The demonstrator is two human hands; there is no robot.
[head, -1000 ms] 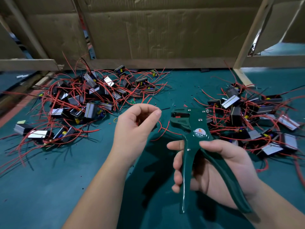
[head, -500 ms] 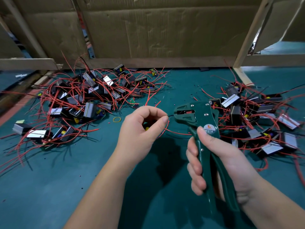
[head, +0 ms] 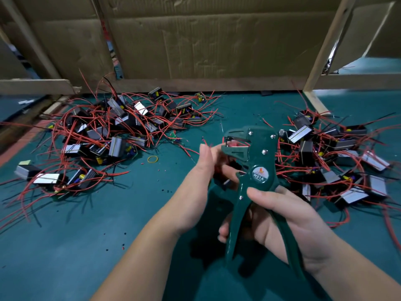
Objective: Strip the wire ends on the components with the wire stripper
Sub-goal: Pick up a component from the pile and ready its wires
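Gripping stripper [head: 258,164] handles in right hand [head: 282,218], poised to squeeze; holding component [head: 225,182] in left hand [head: 206,170] at its mouth for feeding.

teal table top [head: 86,246], creased brown cardboard sheets [head: 217,46] standing as back wall, pale wooden post [head: 327,46] at right, wooden rail [head: 32,86] at left, soft even light

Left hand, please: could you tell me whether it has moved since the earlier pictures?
Yes. The left hand has shifted right, away from the yellow rubber band, close to the wire stripper.
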